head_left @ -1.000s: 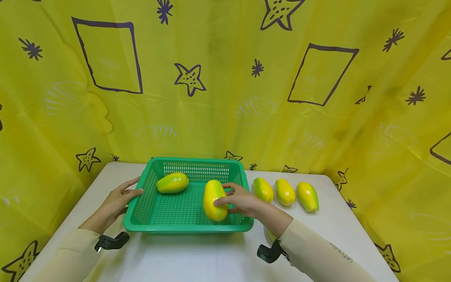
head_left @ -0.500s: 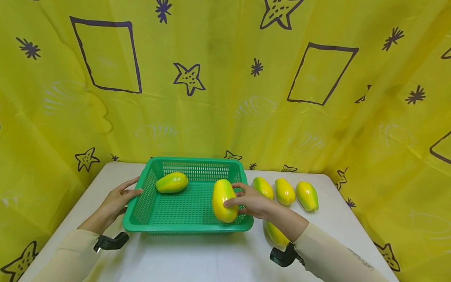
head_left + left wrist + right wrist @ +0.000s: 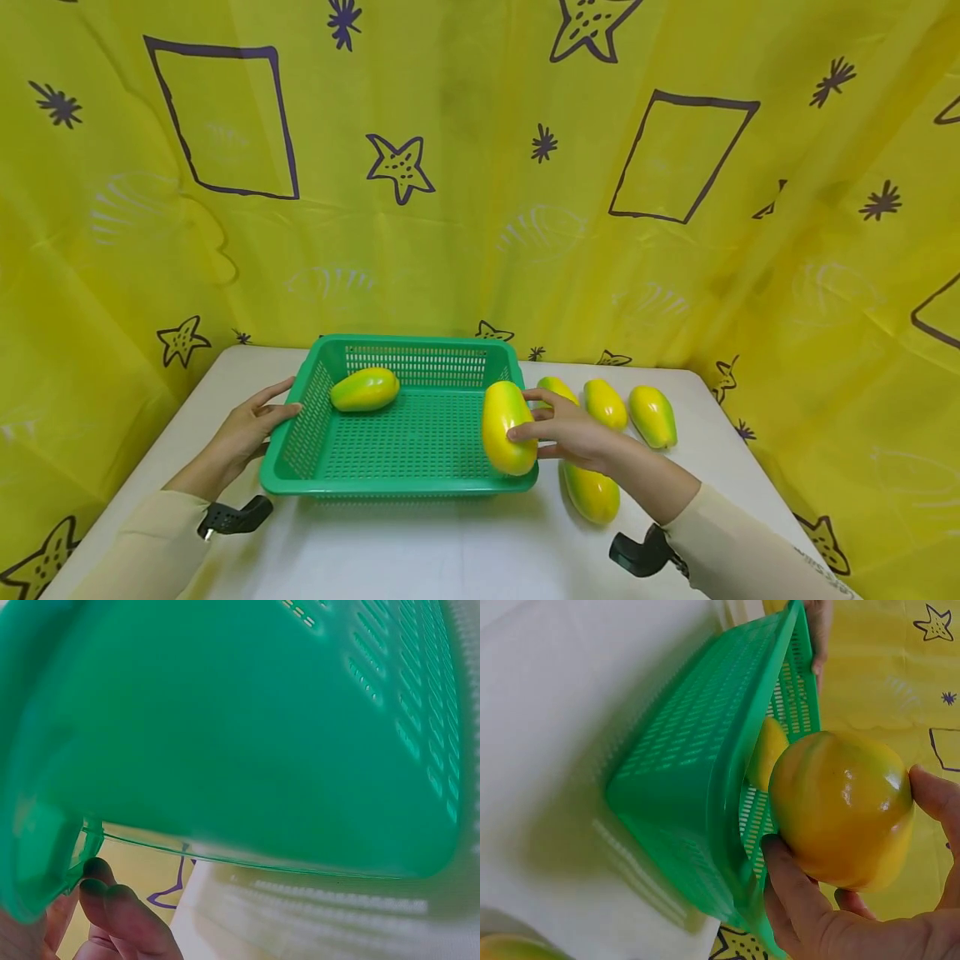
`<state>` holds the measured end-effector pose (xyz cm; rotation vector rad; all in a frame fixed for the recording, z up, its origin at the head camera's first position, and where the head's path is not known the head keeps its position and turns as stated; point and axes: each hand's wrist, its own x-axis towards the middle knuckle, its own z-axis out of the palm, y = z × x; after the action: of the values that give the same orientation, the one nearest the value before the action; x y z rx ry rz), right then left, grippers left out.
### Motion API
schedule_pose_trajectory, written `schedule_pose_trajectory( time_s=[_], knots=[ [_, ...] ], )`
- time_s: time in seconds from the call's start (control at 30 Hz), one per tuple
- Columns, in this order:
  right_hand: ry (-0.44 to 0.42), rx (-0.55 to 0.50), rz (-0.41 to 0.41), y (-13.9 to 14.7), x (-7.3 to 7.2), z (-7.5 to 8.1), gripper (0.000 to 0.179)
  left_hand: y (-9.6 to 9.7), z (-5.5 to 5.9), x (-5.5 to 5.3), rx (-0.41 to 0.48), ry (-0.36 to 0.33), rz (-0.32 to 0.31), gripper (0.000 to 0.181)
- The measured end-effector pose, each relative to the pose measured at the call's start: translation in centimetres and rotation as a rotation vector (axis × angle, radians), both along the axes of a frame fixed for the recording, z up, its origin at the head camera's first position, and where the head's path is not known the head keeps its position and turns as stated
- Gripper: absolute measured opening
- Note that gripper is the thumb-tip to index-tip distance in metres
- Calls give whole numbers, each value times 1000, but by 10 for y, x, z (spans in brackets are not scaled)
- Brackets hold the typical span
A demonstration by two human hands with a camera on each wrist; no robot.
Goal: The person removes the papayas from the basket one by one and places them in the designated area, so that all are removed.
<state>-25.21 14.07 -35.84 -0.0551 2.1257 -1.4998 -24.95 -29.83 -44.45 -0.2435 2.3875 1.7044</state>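
My right hand [image 3: 576,435] holds a yellow-green papaya [image 3: 504,427] by its side, thumb and fingers spread round it. The fruit is over the right rim of a green plastic basket [image 3: 397,486]; the right wrist view shows it above that rim [image 3: 735,757]. At the basket's left end my left hand [image 3: 251,423] grips the rim, thumb on top and fingers below, close to the handle in the left wrist view. A second papaya [image 3: 365,389] lies inside the basket toward the back left.
To the right of the basket, a row of three papayas lies on the white table [image 3: 420,550], among them one at the far end [image 3: 653,416]. Another papaya [image 3: 592,493] lies nearer, below the right forearm. A yellow patterned curtain [image 3: 465,250] surrounds the table.
My right hand has carried the papaya rightward from inside the basket to its right rim. The papaya under the forearm has come into fuller view. My left hand and the basket stay put.
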Motion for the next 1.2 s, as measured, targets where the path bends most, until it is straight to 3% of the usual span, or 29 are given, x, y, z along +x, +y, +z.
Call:
schedule_pose_trajectory(
  time_s=[0.3, 0.73, 1.2],
  knots=[
    [14, 26, 1, 24, 8, 6, 83, 0, -1, 1, 24, 28, -8, 79],
    [4, 53, -1, 62, 10, 14, 86, 0, 1, 0, 0, 15, -7, 80],
    [-29, 43, -43, 102, 15, 2, 87, 1, 1, 1, 4, 18, -6, 79]
  ],
)
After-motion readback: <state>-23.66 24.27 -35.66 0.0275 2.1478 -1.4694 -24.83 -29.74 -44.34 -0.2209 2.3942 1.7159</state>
